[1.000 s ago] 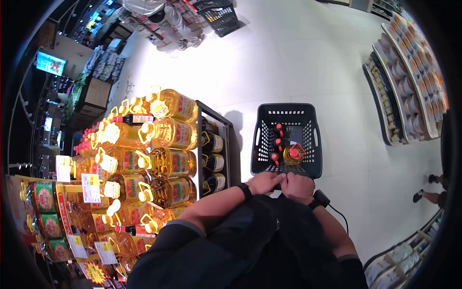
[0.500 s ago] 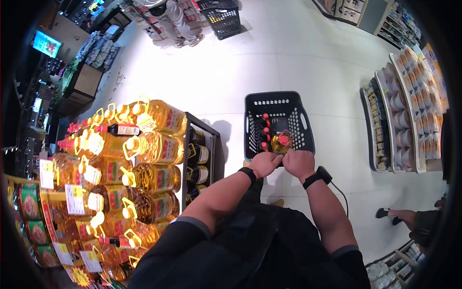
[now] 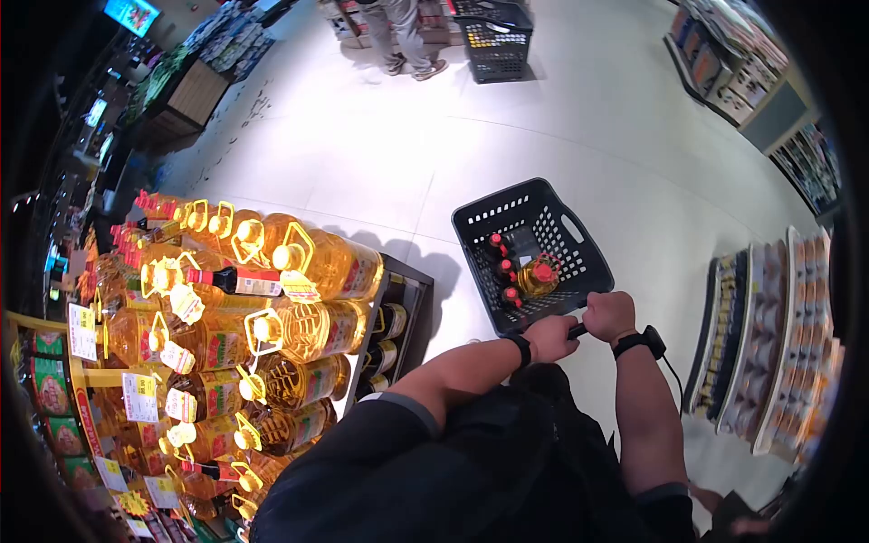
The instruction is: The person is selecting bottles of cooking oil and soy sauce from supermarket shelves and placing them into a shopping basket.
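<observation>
A black rolling shopping basket point(image 3: 466, 222) stands on the floor in front of me, turned at an angle. Its dark handle point(image 3: 577, 331) is gripped by both hands, my left hand point(image 3: 550, 339) at the left part and my right hand point(image 3: 609, 315) at the right end. The fingers of both are closed round it. Inside the basket, three dark red-capped bottles point(image 3: 504, 268) line the left side. Beside them is a bottle of golden oil point(image 3: 540, 282) with a red cap and handle. Each wrist wears a black band.
On my left, a display of large cooking oil bottles point(image 3: 317, 330) reaches close, with a dark rack edge point(image 3: 412, 299). Packaged goods fill shelves point(image 3: 774, 335) on the right. Ahead, a person point(image 3: 398, 32) stands near another black basket point(image 3: 496, 45) on the pale floor point(image 3: 380, 154).
My view has swung left, and the basket has rotated. Both hands, still on the handle, now sit lower and further right in view. The oil display appears nearer.
</observation>
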Tool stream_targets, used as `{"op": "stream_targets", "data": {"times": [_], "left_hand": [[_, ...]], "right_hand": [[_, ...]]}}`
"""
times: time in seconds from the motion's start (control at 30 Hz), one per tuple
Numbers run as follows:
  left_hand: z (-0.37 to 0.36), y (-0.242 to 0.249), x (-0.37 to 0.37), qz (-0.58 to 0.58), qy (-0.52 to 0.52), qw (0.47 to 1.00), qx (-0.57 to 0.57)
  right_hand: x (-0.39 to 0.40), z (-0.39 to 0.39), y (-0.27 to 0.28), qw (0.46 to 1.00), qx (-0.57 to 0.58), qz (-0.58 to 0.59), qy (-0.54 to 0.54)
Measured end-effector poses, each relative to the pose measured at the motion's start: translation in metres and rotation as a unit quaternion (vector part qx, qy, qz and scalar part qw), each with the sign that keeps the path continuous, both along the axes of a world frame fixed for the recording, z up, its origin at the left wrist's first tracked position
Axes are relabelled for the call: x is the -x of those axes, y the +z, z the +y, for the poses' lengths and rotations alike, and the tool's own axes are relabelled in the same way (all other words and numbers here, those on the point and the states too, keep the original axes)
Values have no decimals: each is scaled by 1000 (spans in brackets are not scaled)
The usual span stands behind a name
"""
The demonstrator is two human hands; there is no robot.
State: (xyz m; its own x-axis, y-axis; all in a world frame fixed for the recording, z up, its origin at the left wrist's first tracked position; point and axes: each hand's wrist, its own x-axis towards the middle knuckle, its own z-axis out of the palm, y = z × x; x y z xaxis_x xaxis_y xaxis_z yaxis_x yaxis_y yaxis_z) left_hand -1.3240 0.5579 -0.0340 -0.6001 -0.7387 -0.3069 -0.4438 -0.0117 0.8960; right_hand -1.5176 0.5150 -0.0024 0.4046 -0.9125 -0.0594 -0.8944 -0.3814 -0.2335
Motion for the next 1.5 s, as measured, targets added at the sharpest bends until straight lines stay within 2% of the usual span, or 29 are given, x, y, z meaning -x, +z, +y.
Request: {"op": "stream_targets", "data": {"times": [0.1,0.13,0.27,0.37,0.4,0.5,0.57,0.63,0.7,0.77,0.87,1.03,1.13,1.23,1.37,1.43,1.5], "left_hand": [[-46,-7,5,11,73,996,40],[-67,3,2,-13,79,997,1],[-117,-5,-4,-14,161,987,4],[-146,-6,-24,-35,228,972,32],[-161,9,-37,-48,243,969,4],[-191,10,-71,-85,294,952,1],[-210,4,-99,-77,332,939,37],[-226,10,-131,-64,344,937,10],[-247,1,-162,-72,373,925,30],[-275,1,-196,-57,360,930,35],[-294,-8,-250,-57,380,922,54],[-333,1,-329,-69,397,915,-18],[-348,1,-370,-105,409,906,33],[-379,1,-411,-105,443,890,30],[-417,1,-476,-92,446,890,37],[-435,-5,-514,-104,460,881,41],[-456,-6,-537,-122,465,877,-7]], "right_hand": [[-4,-69,-4,998,20,-24,60],[-6,-92,-7,996,33,-33,82],[-27,-172,-11,983,68,-11,171],[-59,-220,-13,970,76,-57,222],[-76,-237,-12,964,84,-63,245],[-123,-278,-4,960,44,-43,272],[-158,-299,3,966,23,-18,258],[-191,-321,0,961,15,-3,277],[-227,-345,-3,958,30,-16,284],[-260,-370,-4,957,36,-22,287],[-318,-393,-7,959,4,11,284],[-404,-434,-2,952,-3,22,304],[-446,-454,0,950,-11,40,309],[-496,-489,2,946,-17,56,319],[-562,-535,-9,936,-11,48,348],[-603,-556,-17,926,0,7,378],[-631,-577,-18,921,-3,-2,389]]}}
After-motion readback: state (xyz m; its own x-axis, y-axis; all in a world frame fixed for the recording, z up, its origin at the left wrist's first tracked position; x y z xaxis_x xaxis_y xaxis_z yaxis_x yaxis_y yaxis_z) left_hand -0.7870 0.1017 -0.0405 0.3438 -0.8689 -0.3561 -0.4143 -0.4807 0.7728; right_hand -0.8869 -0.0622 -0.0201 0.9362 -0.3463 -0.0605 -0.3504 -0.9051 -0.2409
